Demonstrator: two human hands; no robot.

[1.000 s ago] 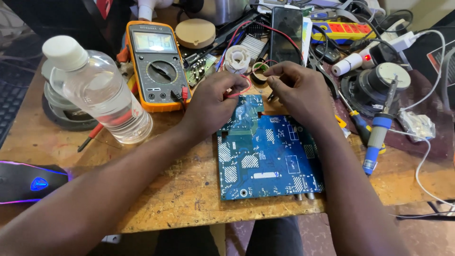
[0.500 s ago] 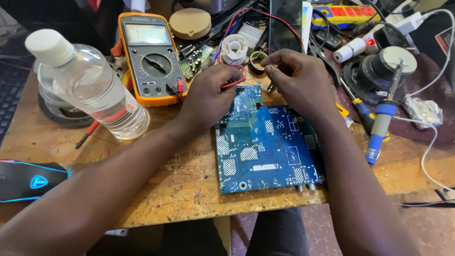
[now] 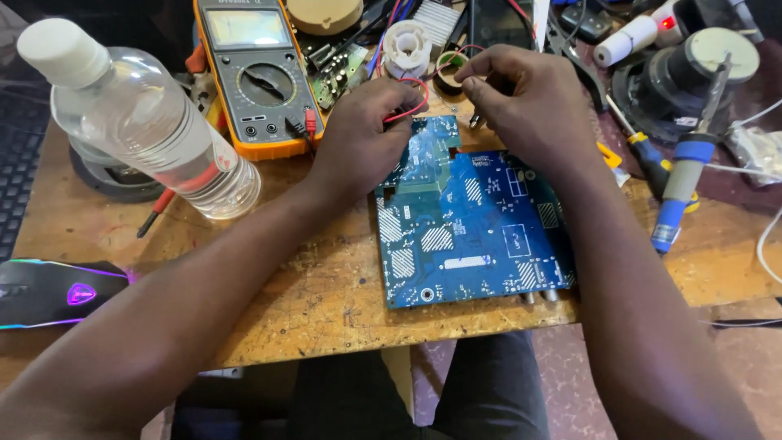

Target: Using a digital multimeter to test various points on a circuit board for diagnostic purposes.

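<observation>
A blue circuit board (image 3: 472, 228) lies flat near the front edge of the wooden bench (image 3: 309, 285). My left hand (image 3: 362, 134) rests at the board's far left corner, fingers pinched on a thin red wire (image 3: 411, 106) that loops above it. At the far right corner my right hand (image 3: 529, 98) is closed on a thin metal probe tip (image 3: 475, 121) pointing down beside the board's edge. An orange-cased multimeter (image 3: 252, 69) with plugged-in leads lies just left of my left hand.
A clear plastic bottle (image 3: 142, 122) with a white cap lies tilted at the left. A lit computer mouse (image 3: 57, 293) sits at the front left. A blue-handled soldering iron (image 3: 680, 187), a screwdriver (image 3: 643, 155), spools, cables and small boards crowd the back and right.
The view has shifted down and closer. My left hand has drawn the red wire into a loop above the board's corner; the right hand stays at the far edge.
</observation>
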